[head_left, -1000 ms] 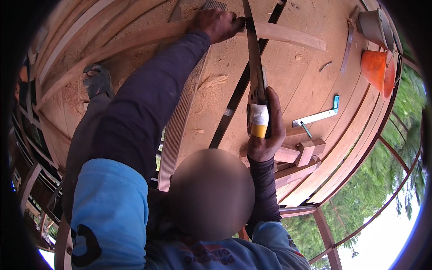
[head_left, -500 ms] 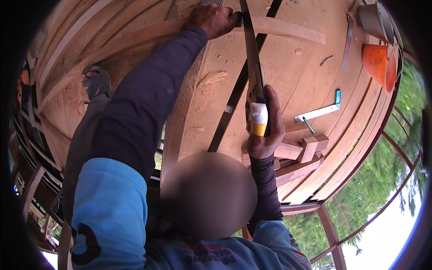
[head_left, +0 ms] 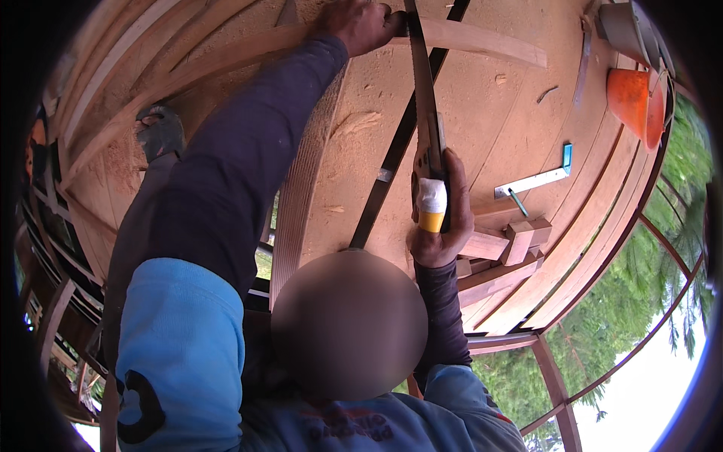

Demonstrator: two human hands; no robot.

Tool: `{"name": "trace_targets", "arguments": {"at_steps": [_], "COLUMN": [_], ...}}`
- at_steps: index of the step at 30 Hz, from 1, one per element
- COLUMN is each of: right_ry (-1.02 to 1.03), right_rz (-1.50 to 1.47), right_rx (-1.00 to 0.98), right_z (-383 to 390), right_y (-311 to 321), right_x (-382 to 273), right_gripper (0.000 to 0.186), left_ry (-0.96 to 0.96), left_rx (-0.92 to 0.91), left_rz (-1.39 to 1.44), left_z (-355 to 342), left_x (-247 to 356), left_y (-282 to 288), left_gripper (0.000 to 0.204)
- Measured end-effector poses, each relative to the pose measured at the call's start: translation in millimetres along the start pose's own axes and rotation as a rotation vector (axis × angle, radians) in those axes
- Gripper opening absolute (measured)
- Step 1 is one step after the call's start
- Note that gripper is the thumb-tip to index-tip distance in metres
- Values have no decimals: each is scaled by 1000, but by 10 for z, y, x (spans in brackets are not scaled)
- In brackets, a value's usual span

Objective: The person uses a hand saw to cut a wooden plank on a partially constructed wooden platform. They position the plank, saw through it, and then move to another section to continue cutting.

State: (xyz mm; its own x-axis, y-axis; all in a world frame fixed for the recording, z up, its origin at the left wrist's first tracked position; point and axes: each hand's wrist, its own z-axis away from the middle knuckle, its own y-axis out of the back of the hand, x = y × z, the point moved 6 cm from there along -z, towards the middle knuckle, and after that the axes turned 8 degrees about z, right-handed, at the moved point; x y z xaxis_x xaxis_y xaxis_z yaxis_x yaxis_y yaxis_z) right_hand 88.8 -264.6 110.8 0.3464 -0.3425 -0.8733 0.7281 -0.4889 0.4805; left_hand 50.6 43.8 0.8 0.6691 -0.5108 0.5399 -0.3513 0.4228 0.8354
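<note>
My right hand (head_left: pixel 446 235) is wrapped around the handle of a handsaw (head_left: pixel 426 102), which has white and yellow on its grip end. The saw's long dark blade points away from me and lies across a long wooden strip (head_left: pixel 486 44) near the top of the view. Just left of the blade, my left hand (head_left: pixel 360 27) is closed over that strip, its fingers bent. The blade's far end runs out of the picture, so its tip is hidden.
Cut wooden blocks (head_left: pixel 518 242) lie piled right of my right hand, beside a try square (head_left: pixel 533 181). An orange bucket (head_left: pixel 631 102) and a grey bucket (head_left: pixel 626 32) are farther right. A grooved board (head_left: pixel 307 192) and a dark gap cross the planks.
The saw and my right hand have drawn slightly toward me. My left hand stays on the strip; the whole view has shifted a little.
</note>
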Motion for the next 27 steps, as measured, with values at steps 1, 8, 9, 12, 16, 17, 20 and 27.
{"name": "trace_targets", "arguments": {"at_steps": [1,8,9,12,16,17,20,27], "right_ry": [1,40,87,112,-41,-26,-31,-8], "right_rz": [22,51,48,6,-49,-56,-25,171], "right_rx": [-24,-8,-8,48,19,25,26,-23], "right_z": [252,380,107,-113,-83,-107,-44,808], "right_y": [79,192,43,-90,-156,-163,-106,377], "right_x": [-17,49,42,155,87,71,118,-174], "right_gripper": [62,60,58,90,108,106,95,60], "left_ry": [-43,-94,-81,-119,-307,-357,-172,-94], "left_rx": [35,123,80,35,74,96,-20,-154], "left_rz": [-49,-138,-129,-86,-140,-204,-109,-73], "left_z": [46,-19,8,-61,197,171,46,25], "left_x": [-195,-28,-68,-136,-180,-229,-68,-145], "left_y": [-85,47,-12,19,162,155,160,305], "left_gripper": [37,44,45,47,54,57,24,27]}}
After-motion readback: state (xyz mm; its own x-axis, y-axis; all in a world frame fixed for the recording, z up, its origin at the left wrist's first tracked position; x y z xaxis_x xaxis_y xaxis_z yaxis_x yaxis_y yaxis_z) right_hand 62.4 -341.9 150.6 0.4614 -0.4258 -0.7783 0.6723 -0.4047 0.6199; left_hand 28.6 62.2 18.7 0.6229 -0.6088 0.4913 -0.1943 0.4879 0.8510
